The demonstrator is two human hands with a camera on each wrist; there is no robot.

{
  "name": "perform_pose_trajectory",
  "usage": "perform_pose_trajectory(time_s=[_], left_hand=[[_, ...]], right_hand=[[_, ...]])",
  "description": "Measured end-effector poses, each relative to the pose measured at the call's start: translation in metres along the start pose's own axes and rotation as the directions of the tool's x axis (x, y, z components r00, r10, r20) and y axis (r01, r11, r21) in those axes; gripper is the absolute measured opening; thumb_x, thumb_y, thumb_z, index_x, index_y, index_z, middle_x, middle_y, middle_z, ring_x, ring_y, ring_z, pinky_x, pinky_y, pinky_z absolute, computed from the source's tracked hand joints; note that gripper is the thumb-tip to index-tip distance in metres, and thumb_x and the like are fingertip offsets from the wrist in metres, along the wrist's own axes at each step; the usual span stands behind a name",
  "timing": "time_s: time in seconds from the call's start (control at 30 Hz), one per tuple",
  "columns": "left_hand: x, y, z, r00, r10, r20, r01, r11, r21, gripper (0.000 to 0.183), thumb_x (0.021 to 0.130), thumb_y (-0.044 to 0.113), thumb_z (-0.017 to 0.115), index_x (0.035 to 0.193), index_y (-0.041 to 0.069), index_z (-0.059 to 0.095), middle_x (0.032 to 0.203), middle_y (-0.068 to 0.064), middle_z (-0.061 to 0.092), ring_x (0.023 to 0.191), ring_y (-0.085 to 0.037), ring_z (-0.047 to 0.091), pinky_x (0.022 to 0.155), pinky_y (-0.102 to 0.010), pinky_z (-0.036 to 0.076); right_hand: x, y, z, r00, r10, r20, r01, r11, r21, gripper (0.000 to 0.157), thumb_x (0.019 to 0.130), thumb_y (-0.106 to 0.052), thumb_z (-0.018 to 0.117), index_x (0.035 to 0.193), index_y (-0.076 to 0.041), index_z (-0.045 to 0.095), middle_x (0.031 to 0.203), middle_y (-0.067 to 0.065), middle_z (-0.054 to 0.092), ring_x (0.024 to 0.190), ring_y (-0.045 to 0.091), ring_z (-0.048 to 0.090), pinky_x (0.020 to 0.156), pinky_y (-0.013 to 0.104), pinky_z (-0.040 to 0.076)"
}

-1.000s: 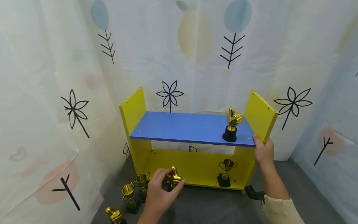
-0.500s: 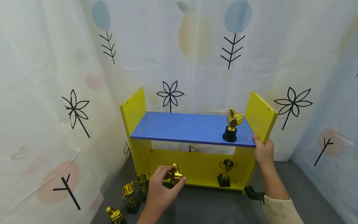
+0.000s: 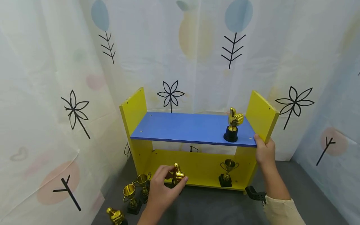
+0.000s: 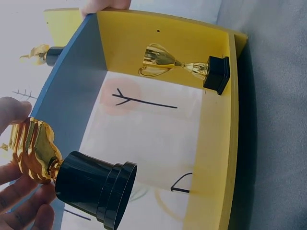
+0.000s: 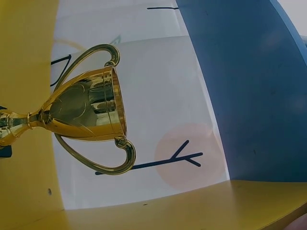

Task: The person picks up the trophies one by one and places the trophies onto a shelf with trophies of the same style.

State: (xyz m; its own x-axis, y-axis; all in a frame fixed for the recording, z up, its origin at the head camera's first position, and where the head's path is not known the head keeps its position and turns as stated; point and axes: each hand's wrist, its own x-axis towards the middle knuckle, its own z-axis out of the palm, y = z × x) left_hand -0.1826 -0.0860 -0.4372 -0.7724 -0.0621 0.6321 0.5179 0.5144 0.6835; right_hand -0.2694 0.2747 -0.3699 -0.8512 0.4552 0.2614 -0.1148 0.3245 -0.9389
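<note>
My left hand (image 3: pixel 166 187) pinches a gold thumbs-up trophy (image 4: pixel 36 146) by its gold top, in front of the lower shelf. Its black base (image 4: pixel 93 184) hangs free in the left wrist view. My right hand (image 3: pixel 265 153) grips the right side panel (image 3: pixel 262 115) of the yellow and blue shelf unit, by the end of the blue board (image 3: pixel 182 128). Another thumbs-up trophy (image 3: pixel 234 125) stands upright at the right of that blue board. Below it, a gold cup trophy (image 3: pixel 227 172) stands on the yellow lower shelf (image 3: pixel 197 165); its two handles show large in the right wrist view.
On the grey surface (image 3: pixel 213 206) left of my left hand stand two cup trophies, a nearer one (image 3: pixel 130 198) and a farther one (image 3: pixel 143 184). A thumbs-up trophy (image 3: pixel 116 215) is at the lower edge. Patterned cloth (image 3: pixel 194 56) hangs behind and at both sides.
My left hand has risen slightly with the thumbs-up trophy, which appears a little higher and farther right. My right hand has stayed on the side panel.
</note>
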Motion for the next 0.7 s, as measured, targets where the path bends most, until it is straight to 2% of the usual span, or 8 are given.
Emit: perform_pose_trajectory(time_s=[0.3,0.43,0.7], left_hand=[[0.0013,-0.0007,0.0025,1.0,0.023,0.004,-0.023,0.999,-0.026,0.042,0.079,0.035,0.097,0.113,0.022,0.075,0.104,0.014,0.063,0.085,-0.004,0.063,0.072,-0.03,0.062],[0.0017,-0.0007,0.0033,1.0,0.029,0.004,-0.029,0.999,-0.026,0.042,0.08,0.036,0.096,0.113,0.023,0.075,0.104,0.015,0.063,0.085,-0.003,0.063,0.072,-0.029,0.062],[0.0007,-0.0012,0.0037,1.0,0.022,-0.001,-0.022,0.999,-0.035,0.041,0.079,0.037,0.096,0.112,0.024,0.075,0.103,0.016,0.063,0.085,-0.003,0.063,0.073,-0.029,0.062]], right_hand=[[-0.0003,0.0003,0.0007,1.0,0.007,0.003,-0.007,1.0,-0.002,0.054,0.112,-0.041,0.041,0.143,0.001,0.053,0.137,0.02,0.059,0.1,0.013,0.056,0.089,0.03,0.044],[-0.0014,0.0005,0.0009,1.0,0.015,0.008,-0.015,1.0,0.0,0.056,0.112,-0.042,0.04,0.145,0.002,0.052,0.14,0.022,0.058,0.105,0.018,0.055,0.091,0.032,0.043],[0.0006,-0.0007,0.0015,1.0,0.022,0.005,-0.022,1.0,0.001,0.056,0.112,-0.042,0.04,0.146,0.001,0.051,0.143,0.021,0.058,0.109,0.021,0.056,0.094,0.034,0.043]])
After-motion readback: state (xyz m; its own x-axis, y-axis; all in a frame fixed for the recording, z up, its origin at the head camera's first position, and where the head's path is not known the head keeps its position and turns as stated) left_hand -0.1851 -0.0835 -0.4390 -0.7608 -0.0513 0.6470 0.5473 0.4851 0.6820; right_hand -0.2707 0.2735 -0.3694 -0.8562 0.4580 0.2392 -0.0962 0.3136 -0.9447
